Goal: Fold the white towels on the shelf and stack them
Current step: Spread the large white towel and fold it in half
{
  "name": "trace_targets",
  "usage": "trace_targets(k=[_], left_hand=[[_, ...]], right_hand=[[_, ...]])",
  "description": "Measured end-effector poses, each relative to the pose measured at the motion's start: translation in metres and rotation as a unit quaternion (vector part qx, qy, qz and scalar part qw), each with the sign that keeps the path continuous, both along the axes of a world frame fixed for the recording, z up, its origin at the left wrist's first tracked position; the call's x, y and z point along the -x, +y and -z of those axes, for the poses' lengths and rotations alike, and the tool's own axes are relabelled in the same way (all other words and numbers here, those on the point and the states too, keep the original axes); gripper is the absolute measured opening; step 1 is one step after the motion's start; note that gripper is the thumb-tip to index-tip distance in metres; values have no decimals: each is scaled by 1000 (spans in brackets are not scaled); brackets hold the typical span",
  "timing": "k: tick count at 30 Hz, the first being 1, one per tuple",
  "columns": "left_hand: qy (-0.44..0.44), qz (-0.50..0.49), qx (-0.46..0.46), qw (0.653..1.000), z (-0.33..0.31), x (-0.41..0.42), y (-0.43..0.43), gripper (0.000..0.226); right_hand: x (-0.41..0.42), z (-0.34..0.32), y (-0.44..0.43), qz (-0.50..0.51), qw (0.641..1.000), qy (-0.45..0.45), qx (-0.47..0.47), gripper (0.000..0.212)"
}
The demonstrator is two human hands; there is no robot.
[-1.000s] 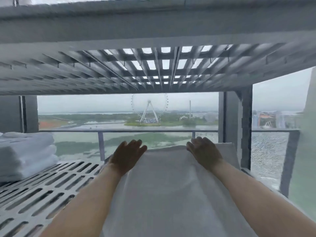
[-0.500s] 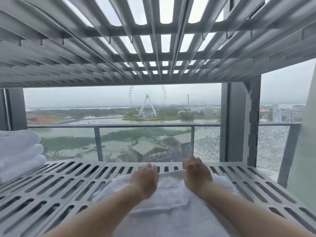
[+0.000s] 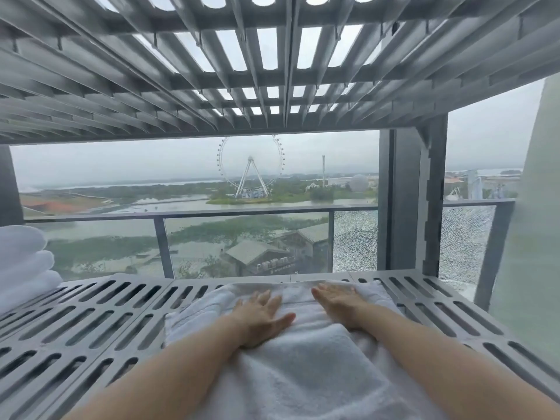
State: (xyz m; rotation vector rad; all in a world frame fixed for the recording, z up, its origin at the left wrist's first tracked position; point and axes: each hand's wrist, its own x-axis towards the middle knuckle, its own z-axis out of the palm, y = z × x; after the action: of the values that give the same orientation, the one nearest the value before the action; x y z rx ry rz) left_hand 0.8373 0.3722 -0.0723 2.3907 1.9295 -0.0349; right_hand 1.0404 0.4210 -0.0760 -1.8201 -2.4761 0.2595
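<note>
Hands first: the person's left hand (image 3: 260,316) lies palm down on a white towel (image 3: 303,371), fingers straight and a little fanned, the thumb stuck out toward the other hand. The right hand (image 3: 339,303) lies flat on the same cloth just beside it, fingers straight and close together, pointing away from the person. Neither hand curls round or pinches anything; both press on the fabric with the open palm. A strip of towel shows between them, so they are near each other but do not touch.

The white towel lies spread on the grey slotted shelf (image 3: 91,322), in its middle-right part, running from the near edge almost to the far edge. A thicker upper layer covers the near part and ends about at the wrists; the fingers rest on the thinner layer beyond it. The far left corner looks rumpled, and both bare forearms lie along the cloth.

At the far left of the shelf sits a stack of folded towels (image 3: 24,268), white, three rolled edges showing one above another, well apart from the hands and partly cut off by the frame.

Overhead hangs an upper shelf (image 3: 272,71) of the same slotted grey, carried at the right by a post (image 3: 412,201). Beyond stands a glass railing (image 3: 242,214), and far off across water and green land, under a grey sky, a Ferris wheel (image 3: 251,189).
</note>
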Motion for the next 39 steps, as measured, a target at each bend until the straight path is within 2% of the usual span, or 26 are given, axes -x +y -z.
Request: trace_targets(k=[3,5,7,9,15,18,22,26,29,32,35,37,39], left_hand=[[13,3,-30,999,-2,-8,-3,67],[-21,-19,-23,999,0,-21,-9,60],[-55,-38,15,998,5,-30,-12,58],[-50,-37,10,998,10,-30,-13,61],[-22,11,10,1000,8,-17,-5,70],[-26,7,15,1000,6,-17,-8,66],[-33,-22,10,999,2,-32,-8,57],[-45,-38,22,998,5,-39,3,63],[-25,-25,14,999,2,-40,15,62],[-44,-11,-6,999,-2,-52,29,58],[-70,1,-19,997,-2,-65,40,55],[-52,19,-8,998,3,-67,45,58],[-32,38,3,999,8,-65,48,61]], right_hand=[[2,0,-6,-7,995,85,-58,55],[7,-1,-16,1,991,105,-83,45],[7,-2,-26,1,998,57,-37,47],[-1,2,-27,-14,1000,11,-3,53],[-15,6,-6,-23,1000,14,6,62],[-15,1,-5,-53,998,13,6,61],[-11,-3,-5,-63,996,68,-11,53],[-7,0,-1,-57,993,98,23,49],[-21,-9,2,-27,984,175,-30,43],[-34,-13,16,-13,989,120,-83,46],[-34,-6,25,11,998,41,-38,53],[-32,2,28,29,999,-17,2,60],[-33,4,27,44,998,-38,24,63]])
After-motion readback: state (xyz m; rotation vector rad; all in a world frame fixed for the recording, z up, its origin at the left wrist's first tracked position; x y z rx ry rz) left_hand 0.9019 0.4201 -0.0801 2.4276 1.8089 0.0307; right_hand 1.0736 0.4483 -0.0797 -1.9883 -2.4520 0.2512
